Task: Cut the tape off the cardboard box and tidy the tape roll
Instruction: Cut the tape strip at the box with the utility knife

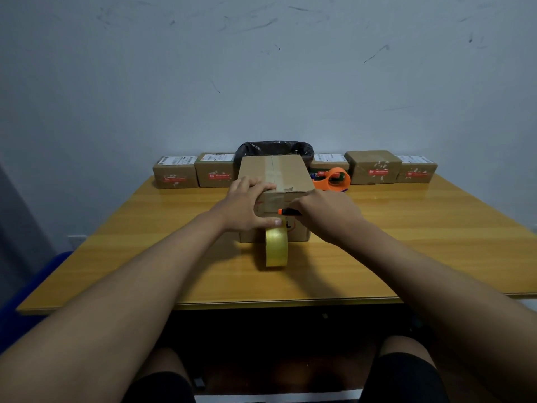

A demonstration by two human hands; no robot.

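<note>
A brown cardboard box (286, 173) stands in the middle of the table, a strip of clear tape running along its top. My left hand (247, 203) grips the box's near left corner, fingers on top and thumb across the front face. My right hand (325, 215) is closed on an orange and black cutter (287, 212), whose tip rests against the box's front face. A roll of yellowish clear tape (276, 247) stands on edge on the table, touching the front of the box just below my hands.
The wooden table (406, 242) holds a row of small taped parcels (175, 173) along the back edge by the wall. An orange tape dispenser (334, 178) lies right of the box. A black-lined bin (274, 148) sits behind it.
</note>
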